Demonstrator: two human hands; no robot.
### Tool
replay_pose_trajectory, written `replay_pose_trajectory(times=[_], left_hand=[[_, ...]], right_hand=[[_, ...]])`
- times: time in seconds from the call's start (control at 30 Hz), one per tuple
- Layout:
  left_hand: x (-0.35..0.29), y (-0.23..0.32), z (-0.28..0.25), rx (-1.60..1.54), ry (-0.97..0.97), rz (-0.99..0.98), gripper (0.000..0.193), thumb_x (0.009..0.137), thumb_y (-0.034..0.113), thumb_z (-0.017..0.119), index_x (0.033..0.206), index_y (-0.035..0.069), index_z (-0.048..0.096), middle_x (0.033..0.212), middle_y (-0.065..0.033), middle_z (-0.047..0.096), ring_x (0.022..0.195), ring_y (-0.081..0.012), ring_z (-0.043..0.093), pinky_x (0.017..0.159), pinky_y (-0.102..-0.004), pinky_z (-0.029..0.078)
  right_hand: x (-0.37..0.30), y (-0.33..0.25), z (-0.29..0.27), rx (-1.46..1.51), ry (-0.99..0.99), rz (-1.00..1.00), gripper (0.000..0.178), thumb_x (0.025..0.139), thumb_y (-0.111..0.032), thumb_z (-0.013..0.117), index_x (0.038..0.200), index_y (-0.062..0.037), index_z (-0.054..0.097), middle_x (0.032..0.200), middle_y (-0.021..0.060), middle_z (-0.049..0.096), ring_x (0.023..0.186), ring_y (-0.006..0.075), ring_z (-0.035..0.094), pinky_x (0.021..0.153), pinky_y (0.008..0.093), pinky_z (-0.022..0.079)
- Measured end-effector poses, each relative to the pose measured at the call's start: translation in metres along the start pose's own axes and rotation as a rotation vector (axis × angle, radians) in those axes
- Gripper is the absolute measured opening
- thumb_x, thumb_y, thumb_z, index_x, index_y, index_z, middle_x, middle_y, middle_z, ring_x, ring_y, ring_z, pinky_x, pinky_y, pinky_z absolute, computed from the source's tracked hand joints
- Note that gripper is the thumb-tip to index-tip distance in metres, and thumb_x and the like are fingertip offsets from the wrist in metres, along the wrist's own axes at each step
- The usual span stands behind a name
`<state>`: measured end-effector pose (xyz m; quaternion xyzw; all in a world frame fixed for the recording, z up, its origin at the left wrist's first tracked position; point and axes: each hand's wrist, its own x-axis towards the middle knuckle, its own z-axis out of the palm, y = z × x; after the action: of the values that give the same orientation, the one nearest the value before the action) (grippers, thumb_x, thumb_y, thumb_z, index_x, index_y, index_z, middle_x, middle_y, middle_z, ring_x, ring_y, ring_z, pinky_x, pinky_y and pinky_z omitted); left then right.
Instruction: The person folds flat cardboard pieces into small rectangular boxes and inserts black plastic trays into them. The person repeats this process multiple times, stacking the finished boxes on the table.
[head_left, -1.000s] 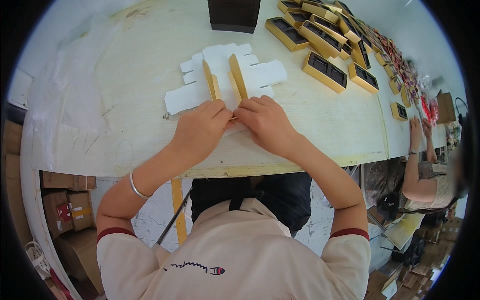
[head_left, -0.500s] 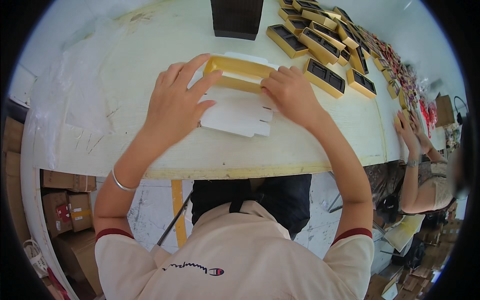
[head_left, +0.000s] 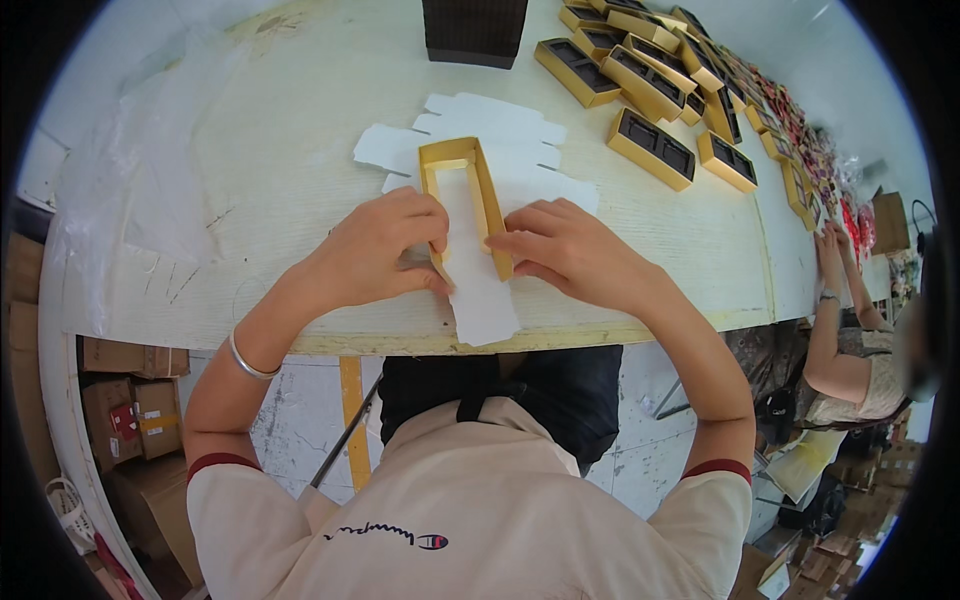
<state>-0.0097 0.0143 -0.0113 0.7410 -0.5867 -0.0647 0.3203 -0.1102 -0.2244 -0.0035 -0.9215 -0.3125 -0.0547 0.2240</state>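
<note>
In front of me a partly folded gold cardboard box [head_left: 487, 195] lies lengthwise toward me. Its far end and two long walls stand up, while a white flap [head_left: 483, 312] stretches flat from the near end to the table edge. My left hand [head_left: 385, 243] pinches the near part of the left wall between thumb and fingers. On the opposite side, my right hand [head_left: 580, 250] grips the right wall near its near corner, forefinger reaching over the rim. Flat white cardboard blanks [head_left: 495, 115] lie beneath and beyond the box.
Several gold boxes with black inserts [head_left: 652, 148] pile up at the far right. A tall black box [head_left: 475, 30] stands at the back, and clear plastic sheeting [head_left: 170, 170] drapes the left side. Another person's hands [head_left: 832, 262] are at the right. Cardboard cartons [head_left: 155, 420] sit below the table.
The gold box has turned from crosswise to lengthwise and come nearer to me. Both hands moved nearer and now hold its long walls; the white blanks beyond are uncovered.
</note>
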Motion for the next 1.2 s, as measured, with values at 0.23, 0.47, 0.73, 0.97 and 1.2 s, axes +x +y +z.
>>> replay_pose_trajectory(times=[0.23,0.47,0.73,0.97,1.2], left_hand=[[0.006,0.012,0.010,-0.007,0.064,-0.223,0.016,0.075,0.015,0.072,0.080,0.008,0.058,0.075,-0.0055,0.055,0.077,-0.0245,0.055,0.067,-0.0352,0.045],[0.005,0.015,0.021,-0.028,0.111,-0.264,0.011,0.077,0.011,0.069,0.085,0.005,0.064,0.073,-0.0050,0.055,0.068,-0.0199,0.053,0.061,-0.0317,0.044],[-0.005,0.015,0.011,-0.260,0.040,-0.379,0.006,0.078,0.007,0.069,0.081,0.002,0.067,0.073,-0.0041,0.057,0.062,-0.0127,0.051,0.057,-0.0258,0.042],[-0.002,0.001,0.001,-0.727,0.032,-0.436,0.021,0.087,0.019,0.065,0.102,0.005,0.061,0.080,-0.0075,0.058,0.065,-0.0158,0.051,0.063,-0.0274,0.043],[-0.005,0.017,0.011,-0.379,0.133,-0.431,0.029,0.094,0.016,0.055,0.118,0.008,0.042,0.101,-0.0106,0.054,0.065,-0.0190,0.049,0.066,-0.0304,0.043]], right_hand=[[0.022,0.003,0.028,0.139,0.137,0.089,0.016,0.075,-0.004,0.069,0.084,-0.0044,0.056,0.079,0.0100,0.056,0.079,0.0272,0.055,0.071,0.0364,0.045],[0.026,-0.021,0.015,0.564,0.029,0.545,0.038,0.075,-0.005,0.068,0.107,-0.0024,0.047,0.085,0.0149,0.059,0.087,0.0274,0.058,0.077,0.0399,0.045],[-0.009,-0.040,0.019,-0.209,0.090,-0.075,0.058,0.068,-0.012,0.076,0.120,-0.0059,0.052,0.124,0.0130,0.050,0.102,0.0260,0.052,0.080,0.0342,0.043],[0.018,-0.016,0.039,0.492,0.424,0.209,0.032,0.080,-0.002,0.069,0.106,-0.0072,0.052,0.080,0.0076,0.053,0.069,0.0160,0.053,0.058,0.0269,0.042],[0.025,-0.021,0.039,0.340,0.389,0.239,0.022,0.080,-0.001,0.066,0.098,-0.0049,0.054,0.093,0.0115,0.052,0.066,0.0190,0.053,0.059,0.0305,0.044]])
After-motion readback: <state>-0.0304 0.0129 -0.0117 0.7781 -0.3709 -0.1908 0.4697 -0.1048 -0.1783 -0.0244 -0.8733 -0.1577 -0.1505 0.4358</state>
